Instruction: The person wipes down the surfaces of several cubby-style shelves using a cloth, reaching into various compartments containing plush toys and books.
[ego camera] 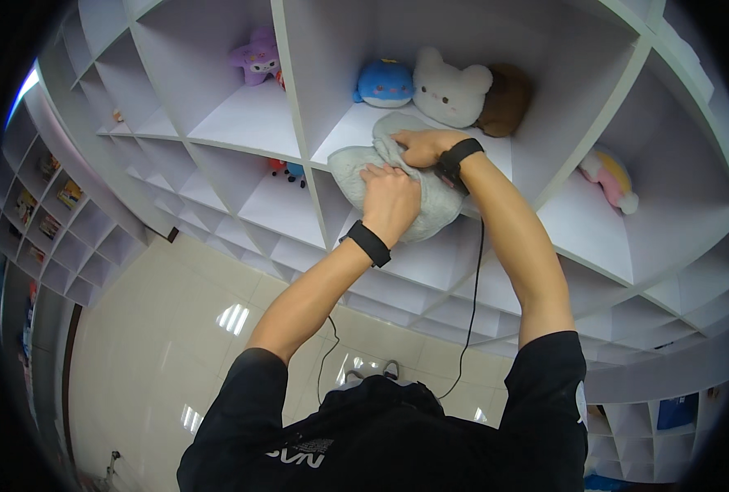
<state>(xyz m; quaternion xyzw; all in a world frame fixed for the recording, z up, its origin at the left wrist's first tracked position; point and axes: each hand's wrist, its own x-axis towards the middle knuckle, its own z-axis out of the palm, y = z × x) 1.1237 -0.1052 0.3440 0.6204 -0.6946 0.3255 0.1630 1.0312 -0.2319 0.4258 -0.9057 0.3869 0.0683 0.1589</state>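
A light grey soft cloth item (435, 212), perhaps a plush toy or a cushion, lies over the front edge of a white shelf cubby. Curled fingers of my left hand (394, 200) grip its near side. My right hand (427, 147) pinches a fold on the far side, beside a rounded grey flap (398, 125). Behind the cloth, inside the cubby, sit a blue whale-like plush (386, 83), a white bear-like plush (450, 89) and a brown plush (504, 101). Both wrists wear black bands.
White shelf dividers (291, 74) stand on both sides of the cubby. A purple plush (258, 58) sits in the left compartment, a pink and yellow plush (610, 178) in the right one. Black cables (476, 295) hang below my wrists. Shiny tiles (155, 344) cover the floor.
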